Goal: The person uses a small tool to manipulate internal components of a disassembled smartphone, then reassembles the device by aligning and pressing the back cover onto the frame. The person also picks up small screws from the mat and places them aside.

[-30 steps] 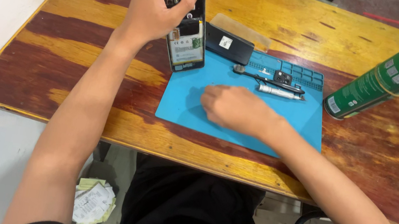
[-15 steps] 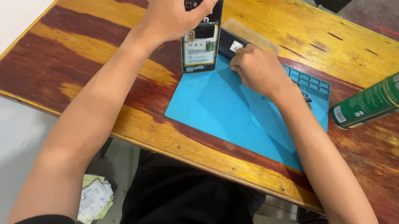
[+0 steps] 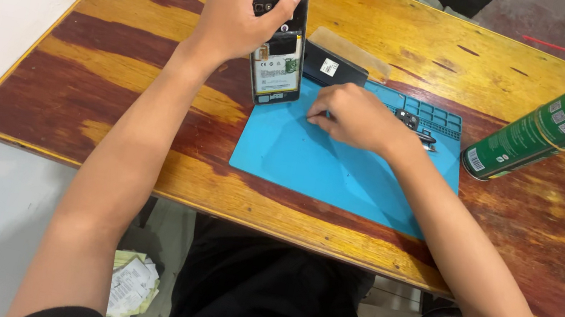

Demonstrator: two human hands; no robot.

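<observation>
Wooden table (image 3: 118, 89) | blue mat (image 3: 320, 165) near the table's front edge | green spray can (image 3: 551, 131) lying toward the right edge | left hand (image 3: 241, 18) grasping opened phone (image 3: 277, 51) upright over the mat's far-left corner | right hand (image 3: 354, 117), fingers curled, resting on the mat beside black cover (image 3: 332, 66).

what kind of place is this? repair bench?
Likely a small phone-repair bench. The left hand holds an opened phone with its back off, the right hand rests on a blue repair mat, and a green spray can lies on the worn wooden table.
</observation>
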